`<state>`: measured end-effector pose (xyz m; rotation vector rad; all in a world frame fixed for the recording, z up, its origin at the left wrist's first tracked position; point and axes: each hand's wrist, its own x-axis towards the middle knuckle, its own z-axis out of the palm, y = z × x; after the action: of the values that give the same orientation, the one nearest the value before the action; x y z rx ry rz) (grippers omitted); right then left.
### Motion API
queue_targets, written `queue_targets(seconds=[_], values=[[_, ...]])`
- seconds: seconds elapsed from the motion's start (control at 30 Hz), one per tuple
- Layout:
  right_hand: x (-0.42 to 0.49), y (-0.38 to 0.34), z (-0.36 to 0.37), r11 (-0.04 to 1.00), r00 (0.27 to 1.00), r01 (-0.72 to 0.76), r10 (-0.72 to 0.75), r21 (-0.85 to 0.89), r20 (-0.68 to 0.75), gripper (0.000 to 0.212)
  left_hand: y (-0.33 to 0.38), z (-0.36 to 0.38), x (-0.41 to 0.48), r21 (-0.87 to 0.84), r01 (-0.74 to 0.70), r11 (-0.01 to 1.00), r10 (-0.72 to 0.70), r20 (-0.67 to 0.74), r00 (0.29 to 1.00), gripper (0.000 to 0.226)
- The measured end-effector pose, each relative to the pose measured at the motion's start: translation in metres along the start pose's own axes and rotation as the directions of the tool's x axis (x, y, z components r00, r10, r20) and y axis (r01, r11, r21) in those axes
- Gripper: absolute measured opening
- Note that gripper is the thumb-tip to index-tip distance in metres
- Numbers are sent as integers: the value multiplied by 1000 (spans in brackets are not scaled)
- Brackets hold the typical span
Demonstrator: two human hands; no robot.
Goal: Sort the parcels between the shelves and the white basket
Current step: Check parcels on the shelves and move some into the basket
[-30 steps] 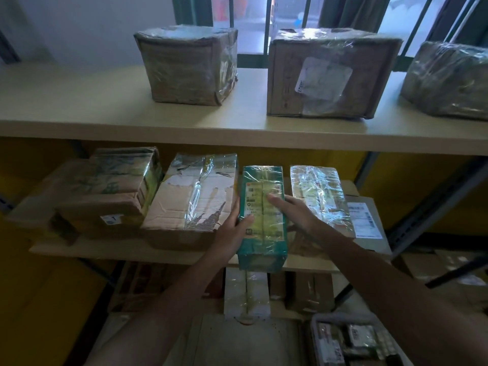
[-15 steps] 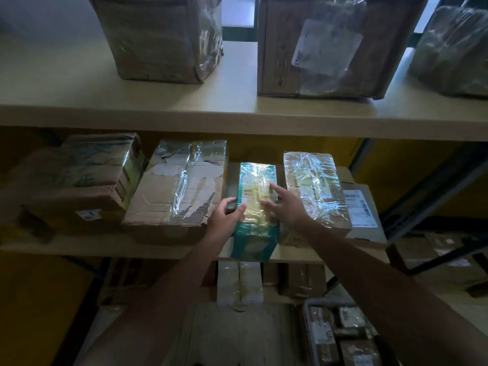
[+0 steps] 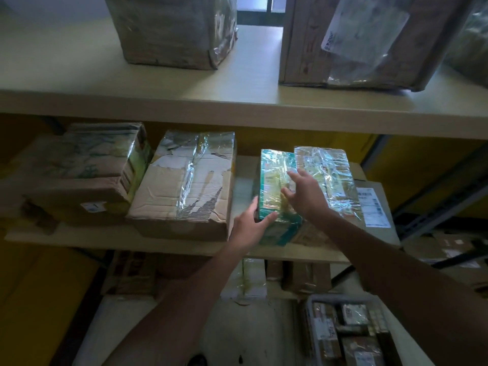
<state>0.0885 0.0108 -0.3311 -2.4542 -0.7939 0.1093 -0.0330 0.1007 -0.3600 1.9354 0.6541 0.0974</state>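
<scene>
Centre left of the frame, on the middle shelf (image 3: 79, 239): a green-printed carton (image 3: 87, 170), pressed against a torn cardboard parcel (image 3: 184, 186) patched with shiny tape. Just right of that, across a bare strip of board, the left hand (image 3: 248, 225), gripping the near left corner of the teal parcel (image 3: 274, 186), thumb on top and fingers down the side. Teal parcel at centre frame, lying lengthwise on the middle shelf, near end close to the front edge, right flank against a clear-wrapped parcel (image 3: 327, 175). Over its top, the right hand (image 3: 307, 196), fingers spread and nearly straight, gripping nothing; touching the film or just above it, impossible to say. Further right, a flat labelled parcel (image 3: 372, 204), partly under the clear-wrapped one by the look of it. Lower right corner, below shelf level: the white basket (image 3: 310, 320), packed with small parcels.

Likely hazards from here: a slip off the front edge, with only one corner held and glossy film offering little purchase, and so a drop short of the basket rather than into it. Also possible: dragging of the clear-wrapped neighbour, film catching on film, under any shove or pull. Further risk from the dim light, with labels hard to read, hence a mis-sort. Safer with both hands closed round the parcel before any lift.
</scene>
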Motion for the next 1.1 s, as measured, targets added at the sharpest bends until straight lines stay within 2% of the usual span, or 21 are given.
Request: queue_targets(seconds=[0.1, 0.23, 0.3, 0.37, 0.47, 0.53, 0.6, 0.7, 0.8, 0.87, 0.97, 1.03, 1.1], values=[[7, -4, -3, 1000, 1000, 7, -8, -28, -21, 56, -7, -10, -4, 74, -50, 996, 56, -72, 996, 67], [18, -35, 11, 997, 992, 68, -71, -27, -106, 53, -31, -58, -19, 123, -142, 982, 158, -131, 979, 44], [20, -58, 25, 992, 988, 124, -122, 18, -99, 55, -46, -88, -28, 145, -151, 978, 182, -225, 957, 33], [18, -86, 45, 978, 979, 201, -199, 63, -34, 59, -66, -121, -33, 227, -80, 971, 166, -388, 907, 29], [13, -114, 76, 951, 938, 307, -294, -44, 182, 75, -97, -164, -35, 306, 139, 942, 56, -549, 834, 44], [11, -119, 93, 952, 917, 277, -222, -131, 331, 93, -116, -185, -34, 221, 229, 948, -76, -540, 838, 60], [9, -115, 105, 977, 897, 161, -87, -137, 433, 104, -134, -197, -32, 91, 272, 958, -205, -444, 872, 72], [6, -110, 116, 987, 875, 78, -1, -139, 485, 117, -151, -200, -25, -58, 328, 943, -332, -245, 911, 85], [2, -113, 123, 965, 873, 112, 18, -237, 488, 127, -160, -194, -17, -171, 375, 911, -405, -197, 893, 90], [-2, -119, 124, 961, 887, 112, 16, -251, 461, 118, -163, -194, -15, -196, 358, 913, -395, -199, 897, 85], [-8, -127, 104, 971, 913, 157, -72, -183, 403, 85, -164, -201, -17, -235, 309, 922, -357, -199, 913, 73], [-9, -133, 80, 973, 932, 208, -165, -103, 323, 60, -160, -204, -19, -299, 226, 927, -301, -235, 924, 71], [-9, -138, 54, 981, 950, 195, -185, -13, 251, 43, -148, -205, -21, -351, 107, 930, -213, -279, 936, 69]])
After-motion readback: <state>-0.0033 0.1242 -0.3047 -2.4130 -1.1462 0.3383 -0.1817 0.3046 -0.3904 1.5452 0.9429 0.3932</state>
